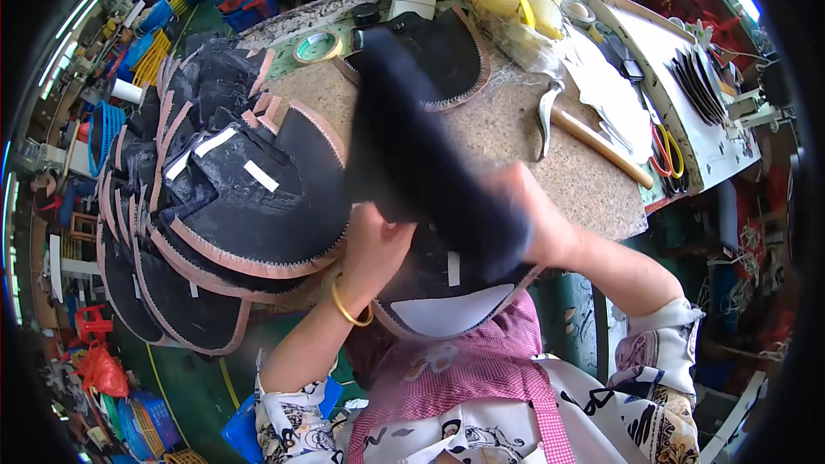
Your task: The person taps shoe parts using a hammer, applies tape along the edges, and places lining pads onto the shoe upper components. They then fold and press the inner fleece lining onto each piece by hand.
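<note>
Dark piece [412, 137] between left hand [378, 245], right hand [534, 216]

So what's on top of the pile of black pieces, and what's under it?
White strips show on top of the pile. Lower black pieces stick out at its edge; their middles, and whatever the bottom one rests on, are covered.

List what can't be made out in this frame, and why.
All in the head view:
- Dark piece: shape and surface blurred.
- Right hand: blurred, finger positions unclear.
- Left hand: fingertips' grip unclear at the dark piece.
- Trimmed panel: upper part behind the dark piece.
- Left-hand pile: overlap hides the count.
- Apron: cut off by the bottom edge.
</note>
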Demonstrator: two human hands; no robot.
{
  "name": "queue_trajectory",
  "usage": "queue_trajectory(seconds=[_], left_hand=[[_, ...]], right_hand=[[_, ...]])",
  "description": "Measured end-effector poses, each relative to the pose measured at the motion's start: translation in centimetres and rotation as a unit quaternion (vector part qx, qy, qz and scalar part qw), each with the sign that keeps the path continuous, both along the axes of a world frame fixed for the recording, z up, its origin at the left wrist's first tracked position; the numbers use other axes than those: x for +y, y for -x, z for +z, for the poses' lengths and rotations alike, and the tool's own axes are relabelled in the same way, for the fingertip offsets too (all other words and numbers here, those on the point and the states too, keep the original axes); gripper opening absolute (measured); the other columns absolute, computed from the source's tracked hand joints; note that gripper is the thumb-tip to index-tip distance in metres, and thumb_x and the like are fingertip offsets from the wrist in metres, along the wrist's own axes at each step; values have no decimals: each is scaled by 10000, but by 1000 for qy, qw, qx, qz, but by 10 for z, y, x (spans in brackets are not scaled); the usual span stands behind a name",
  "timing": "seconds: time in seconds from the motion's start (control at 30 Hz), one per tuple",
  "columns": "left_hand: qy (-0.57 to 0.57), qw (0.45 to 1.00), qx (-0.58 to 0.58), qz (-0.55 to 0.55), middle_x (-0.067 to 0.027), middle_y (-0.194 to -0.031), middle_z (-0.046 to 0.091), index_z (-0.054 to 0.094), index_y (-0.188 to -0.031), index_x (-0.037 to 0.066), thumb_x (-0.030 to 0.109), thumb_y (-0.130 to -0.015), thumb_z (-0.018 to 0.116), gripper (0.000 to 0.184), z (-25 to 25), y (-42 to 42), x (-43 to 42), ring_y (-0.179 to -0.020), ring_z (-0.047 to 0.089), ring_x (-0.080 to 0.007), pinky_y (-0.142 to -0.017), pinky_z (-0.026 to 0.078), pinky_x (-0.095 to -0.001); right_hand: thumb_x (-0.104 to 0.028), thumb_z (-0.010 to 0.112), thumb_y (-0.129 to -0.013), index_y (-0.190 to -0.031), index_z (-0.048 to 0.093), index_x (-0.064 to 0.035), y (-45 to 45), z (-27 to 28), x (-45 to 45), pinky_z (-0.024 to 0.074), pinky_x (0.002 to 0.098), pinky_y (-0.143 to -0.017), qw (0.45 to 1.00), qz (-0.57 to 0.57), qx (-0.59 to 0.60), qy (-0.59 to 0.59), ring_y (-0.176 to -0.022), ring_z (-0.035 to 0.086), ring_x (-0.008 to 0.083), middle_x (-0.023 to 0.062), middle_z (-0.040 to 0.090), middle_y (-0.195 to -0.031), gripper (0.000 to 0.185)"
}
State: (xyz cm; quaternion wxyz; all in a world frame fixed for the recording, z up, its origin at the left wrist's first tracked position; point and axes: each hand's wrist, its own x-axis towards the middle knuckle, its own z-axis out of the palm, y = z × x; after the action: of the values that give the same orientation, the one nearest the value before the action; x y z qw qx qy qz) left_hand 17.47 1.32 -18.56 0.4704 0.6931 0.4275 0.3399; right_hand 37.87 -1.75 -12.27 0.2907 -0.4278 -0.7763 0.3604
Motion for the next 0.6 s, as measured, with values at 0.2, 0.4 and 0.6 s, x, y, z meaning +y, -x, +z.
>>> queue_trajectory(seconds=[0.2, 0.4, 0.6], left_hand=[[134, 973, -181, -52, -21, -852, 579, 481, -977, 25, 105, -895, 556, 137, 22, -12, -8, -780, 536, -52, -669, 467, -220], [128, 969, -152, -146, -19, -955, 581, 473, -1120, -5, -24, -923, 422, 204, 34, 6, -7, -824, 521, -59, -758, 440, -214], [229, 928, -212, -203, -78, -1078, 590, 380, -1315, -18, -45, -903, 466, 421, 55, 10, 1, -842, 509, -26, -712, 415, -171]], right_hand=[[-183, 550, -701, -994, 655, -63, 10, 6, -44, 495, 357, -852, 930, -51, -223, -288, -1111, 582, 255, 57, 644, -1125, 333], [-88, 520, -756, -895, 672, 19, -12, -9, -44, 455, 387, -964, 976, -36, -61, -208, -1183, 525, 311, 130, 649, -1092, 232], [-46, 600, -727, -931, 642, 39, -19, -12, -35, 484, 374, -935, 968, 43, -48, -241, -1195, 509, 313, 139, 606, -1169, 225]])
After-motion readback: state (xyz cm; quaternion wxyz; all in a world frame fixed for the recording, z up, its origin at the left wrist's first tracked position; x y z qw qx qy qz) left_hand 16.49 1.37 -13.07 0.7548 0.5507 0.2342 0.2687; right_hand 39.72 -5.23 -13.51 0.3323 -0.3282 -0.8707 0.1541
